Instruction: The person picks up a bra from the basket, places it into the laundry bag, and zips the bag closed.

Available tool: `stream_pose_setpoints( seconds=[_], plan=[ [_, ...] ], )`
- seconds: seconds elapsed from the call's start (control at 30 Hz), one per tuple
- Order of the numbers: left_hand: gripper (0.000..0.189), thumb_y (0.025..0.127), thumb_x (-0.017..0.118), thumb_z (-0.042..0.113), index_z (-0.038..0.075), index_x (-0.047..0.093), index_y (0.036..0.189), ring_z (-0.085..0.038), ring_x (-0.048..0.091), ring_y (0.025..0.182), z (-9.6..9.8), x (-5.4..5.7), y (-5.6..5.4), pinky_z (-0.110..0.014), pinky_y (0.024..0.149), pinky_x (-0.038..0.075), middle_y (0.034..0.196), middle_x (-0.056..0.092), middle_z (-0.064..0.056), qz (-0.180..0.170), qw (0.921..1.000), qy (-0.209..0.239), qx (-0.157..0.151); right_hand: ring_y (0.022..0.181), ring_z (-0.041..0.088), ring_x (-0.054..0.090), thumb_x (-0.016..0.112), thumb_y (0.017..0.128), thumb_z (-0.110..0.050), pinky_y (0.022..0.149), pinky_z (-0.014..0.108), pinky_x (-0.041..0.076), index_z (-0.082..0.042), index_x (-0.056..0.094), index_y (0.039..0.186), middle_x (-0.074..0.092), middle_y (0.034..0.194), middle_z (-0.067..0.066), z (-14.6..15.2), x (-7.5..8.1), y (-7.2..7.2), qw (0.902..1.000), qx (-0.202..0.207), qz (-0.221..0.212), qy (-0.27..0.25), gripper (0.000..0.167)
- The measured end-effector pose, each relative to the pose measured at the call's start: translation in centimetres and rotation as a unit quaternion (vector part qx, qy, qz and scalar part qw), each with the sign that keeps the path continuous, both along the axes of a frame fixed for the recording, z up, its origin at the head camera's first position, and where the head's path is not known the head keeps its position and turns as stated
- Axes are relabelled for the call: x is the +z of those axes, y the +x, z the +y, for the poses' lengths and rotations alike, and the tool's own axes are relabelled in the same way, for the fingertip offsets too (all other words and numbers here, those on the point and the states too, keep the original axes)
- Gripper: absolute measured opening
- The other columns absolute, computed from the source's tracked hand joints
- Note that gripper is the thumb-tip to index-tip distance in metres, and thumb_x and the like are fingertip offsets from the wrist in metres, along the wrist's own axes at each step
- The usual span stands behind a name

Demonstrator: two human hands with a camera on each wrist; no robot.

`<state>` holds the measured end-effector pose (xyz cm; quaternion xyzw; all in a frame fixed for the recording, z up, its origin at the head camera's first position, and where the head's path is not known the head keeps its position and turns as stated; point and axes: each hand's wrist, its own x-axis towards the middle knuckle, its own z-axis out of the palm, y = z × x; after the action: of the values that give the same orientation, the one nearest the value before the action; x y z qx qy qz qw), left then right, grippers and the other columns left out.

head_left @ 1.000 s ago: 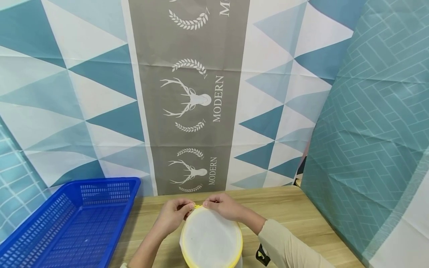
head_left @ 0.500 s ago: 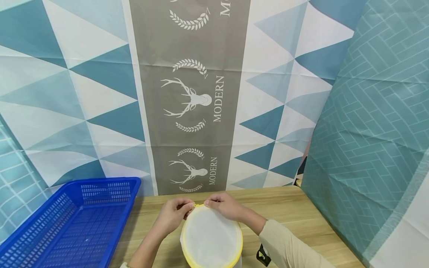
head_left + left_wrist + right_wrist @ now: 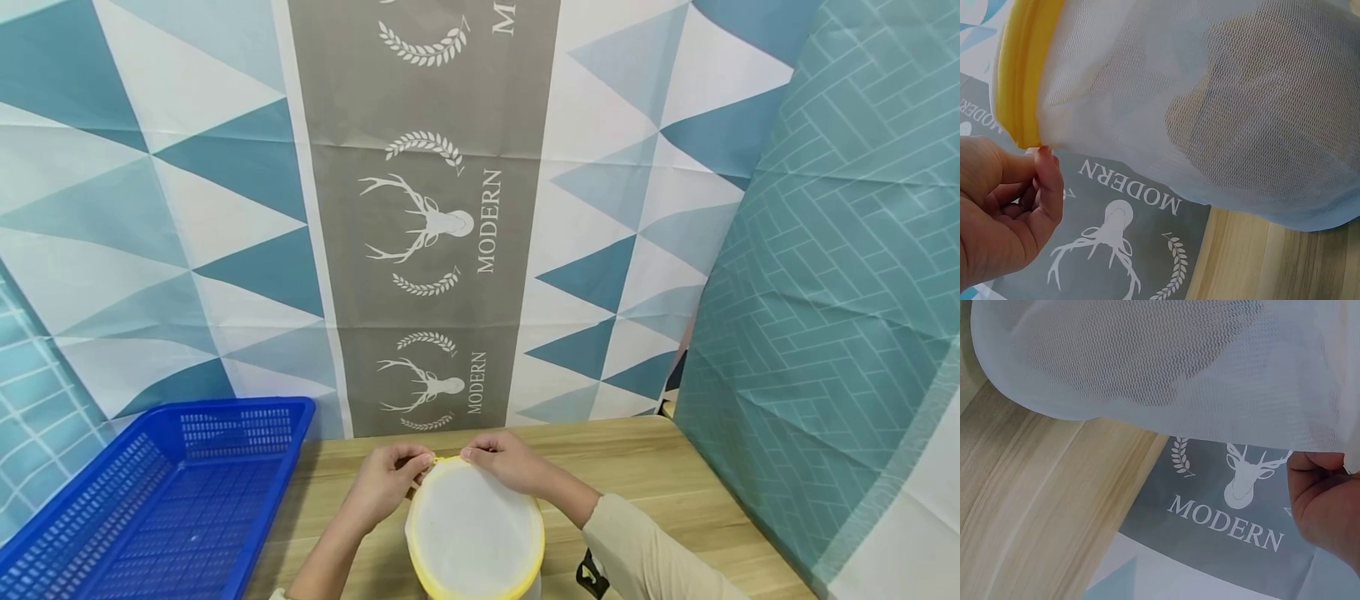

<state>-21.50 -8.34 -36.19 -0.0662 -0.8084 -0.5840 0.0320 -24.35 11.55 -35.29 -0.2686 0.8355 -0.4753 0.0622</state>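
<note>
A round white mesh laundry bag (image 3: 476, 529) with a yellow rim (image 3: 538, 554) stands at the table's front, its flat white top facing up. At the rim's far side, my left hand (image 3: 382, 487) pinches the yellow edge between thumb and forefinger. Just right of it, my right hand (image 3: 506, 462) grips the same rim, with a short yellow stretch showing between the hands. In the left wrist view, the yellow band (image 3: 1029, 69) ends at the left fingertips. A brownish shape (image 3: 1272, 106) shows dimly through the mesh; what it is cannot be told.
A blue perforated plastic basket (image 3: 281, 487) stands at the left of the wood-grain table (image 3: 637, 467). Behind the table hangs a patterned cloth (image 3: 420, 275), and a teal cloth (image 3: 832, 333) bounds the right side. A black strap (image 3: 591, 575) lies near the right sleeve.
The right hand has shifted very slightly to the right along the rim, and the yellow stretch between the hands is a little longer. The left hand has stayed in place.
</note>
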Motion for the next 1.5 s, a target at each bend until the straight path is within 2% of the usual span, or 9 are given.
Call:
stream_pose_setpoints(
  seconds=[0.27, 0.53, 0.63, 0.73, 0.9, 1.0, 1.23, 1.37, 1.5],
  plan=[
    [0.015, 0.091, 0.059, 0.012, 0.001, 0.068, 0.096, -0.013, 0.057, 0.062, -0.2, -0.1, -0.1, -0.027, 0.047, 0.05, 0.074, 0.06, -0.005, -0.016, 0.9998, -0.012, 0.007, 0.063, 0.006, 0.054, 0.052, 0.096, -0.021, 0.055, 0.021, 0.048, -0.003, 0.071, 0.095, 0.065, 0.084, 0.006, -0.3, -0.2, 0.3, 0.9997, -0.026, -0.001, -0.005, 0.026],
    [0.02, 0.091, 0.06, 0.015, 0.001, 0.067, 0.103, -0.012, 0.054, 0.055, -0.5, -0.3, -0.4, -0.022, 0.041, 0.044, 0.079, 0.062, -0.007, -0.027, 0.9994, -0.007, 0.017, 0.057, 0.007, 0.055, 0.053, 0.095, -0.022, 0.051, 0.025, 0.05, -0.001, 0.07, 0.093, 0.065, 0.079, 0.006, -0.8, -0.2, 0.6, 0.9962, -0.069, -0.027, -0.045, 0.027],
    [0.028, 0.093, 0.057, 0.017, -0.001, 0.062, 0.113, -0.012, 0.055, 0.056, -0.8, -0.3, -0.3, -0.025, 0.043, 0.047, 0.085, 0.061, -0.008, -0.047, 0.9988, 0.014, 0.006, 0.057, 0.008, 0.055, 0.054, 0.095, -0.023, 0.051, 0.026, 0.049, -0.002, 0.07, 0.091, 0.065, 0.078, 0.005, -0.8, -0.2, 0.6, 0.9942, -0.093, -0.022, -0.05, 0.027],
    [0.037, 0.095, 0.055, 0.023, -0.004, 0.056, 0.121, -0.014, 0.058, 0.059, -1.4, -0.4, -0.2, -0.031, 0.048, 0.053, 0.088, 0.061, -0.009, -0.069, 0.997, 0.029, -0.019, 0.06, 0.009, 0.055, 0.054, 0.095, -0.023, 0.053, 0.026, 0.049, -0.002, 0.07, 0.093, 0.066, 0.081, 0.007, -0.7, -0.2, 0.6, 0.9923, -0.113, -0.015, -0.048, 0.026],
    [0.047, 0.092, 0.059, 0.028, -0.008, 0.054, 0.122, -0.014, 0.059, 0.068, -1.9, 0.1, -0.3, -0.034, 0.058, 0.056, 0.09, 0.062, -0.01, -0.073, 0.9953, 0.041, -0.05, 0.066, 0.01, 0.056, 0.054, 0.095, -0.024, 0.057, 0.026, 0.05, -0.003, 0.07, 0.099, 0.067, 0.09, 0.01, -0.3, 0.1, 0.7, 0.99, -0.14, -0.003, -0.021, 0.027],
    [0.044, 0.09, 0.063, 0.026, -0.008, 0.057, 0.118, -0.014, 0.061, 0.072, -1.9, 0.5, -0.4, -0.032, 0.061, 0.056, 0.092, 0.063, -0.011, -0.066, 0.9961, 0.045, -0.039, 0.065, 0.011, 0.056, 0.055, 0.094, -0.023, 0.056, 0.025, 0.05, -0.003, 0.07, 0.098, 0.067, 0.09, 0.01, -0.2, 0.3, 0.7, 0.9882, -0.153, 0.005, -0.006, 0.026],
    [0.03, 0.088, 0.065, 0.019, -0.003, 0.065, 0.108, -0.014, 0.061, 0.069, -1.6, 0.9, -0.6, -0.028, 0.058, 0.053, 0.088, 0.066, -0.009, -0.039, 0.9982, 0.038, 0.022, 0.064, 0.01, 0.053, 0.054, 0.095, -0.021, 0.056, 0.025, 0.047, -0.004, 0.071, 0.094, 0.067, 0.083, 0.008, -0.3, 0.8, 0.1, 0.9848, -0.165, 0.051, 0.023, 0.024],
    [0.027, 0.089, 0.063, 0.017, -0.003, 0.066, 0.106, -0.013, 0.059, 0.067, -1.6, 1.0, -0.6, -0.026, 0.057, 0.052, 0.086, 0.065, -0.008, -0.048, 0.9979, 0.034, 0.027, 0.063, 0.009, 0.054, 0.054, 0.095, -0.019, 0.055, 0.024, 0.047, -0.003, 0.071, 0.095, 0.067, 0.084, 0.009, -0.2, 0.8, 0.1, 0.9856, -0.157, 0.052, 0.033, 0.023],
    [0.028, 0.09, 0.061, 0.018, -0.004, 0.064, 0.106, -0.012, 0.059, 0.065, -1.5, 0.7, -0.5, -0.026, 0.056, 0.052, 0.085, 0.064, -0.007, -0.063, 0.9974, 0.032, 0.01, 0.058, 0.008, 0.054, 0.055, 0.094, -0.019, 0.051, 0.024, 0.049, -0.002, 0.071, 0.097, 0.067, 0.082, 0.009, 0.1, 0.6, 0.2, 0.9878, -0.149, 0.028, 0.035, 0.024]
  ],
)
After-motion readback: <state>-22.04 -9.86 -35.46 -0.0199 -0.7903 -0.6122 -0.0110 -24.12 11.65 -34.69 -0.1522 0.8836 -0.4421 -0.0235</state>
